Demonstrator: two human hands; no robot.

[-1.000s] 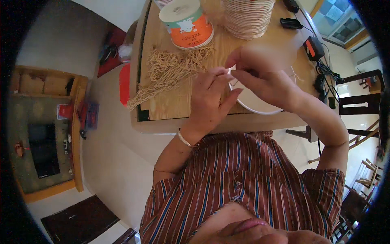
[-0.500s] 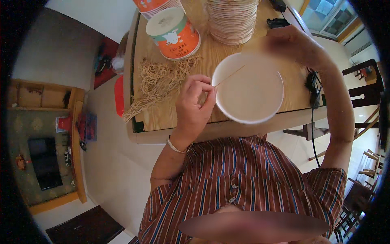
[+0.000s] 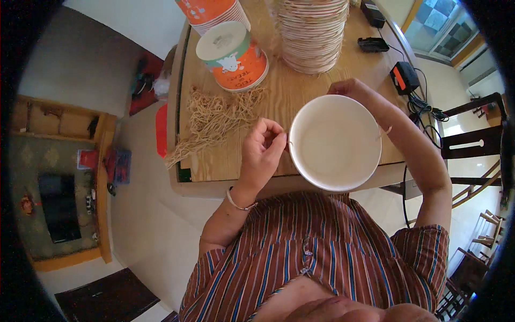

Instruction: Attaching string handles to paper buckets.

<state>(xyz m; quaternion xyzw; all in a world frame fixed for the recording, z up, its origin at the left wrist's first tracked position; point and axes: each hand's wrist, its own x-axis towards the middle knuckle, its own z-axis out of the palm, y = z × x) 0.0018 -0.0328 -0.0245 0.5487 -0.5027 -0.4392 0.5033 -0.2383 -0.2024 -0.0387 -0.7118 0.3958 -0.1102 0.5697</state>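
One round white-lined tub [image 3: 337, 144] sits right of centre in the head view, mouth toward the camera, held above the near edge of the wooden table [image 3: 289, 88]. A thin cord [image 3: 290, 143] shows at its left rim, and a short pale strand [image 3: 389, 130] sticks out by the right rim. As far as can be judged, cord is in place on both sides of this tub, while the left side is being worked; whether either end is secured cannot be told. Plenty seems left over: a loose heap of tan cords [image 3: 220, 115] lies left of centre, with an upturned orange-and-green tub [image 3: 247, 67] just above it and a stack of orange tubs [image 3: 214, 13] at the top left. A tall stack of pale-rimmed pieces [image 3: 313, 40] stands at the top centre.

The left hand [image 3: 263, 150] has thumb and forefinger pinched together at the left rim, seemingly on the cord, though what lies between the tips is mostly hidden; the other fingers are curled. The right hand [image 3: 348, 90] reaches behind the tub's upper edge. Its fingertips are hidden, so how far they are spread, or what they grip, cannot be told.
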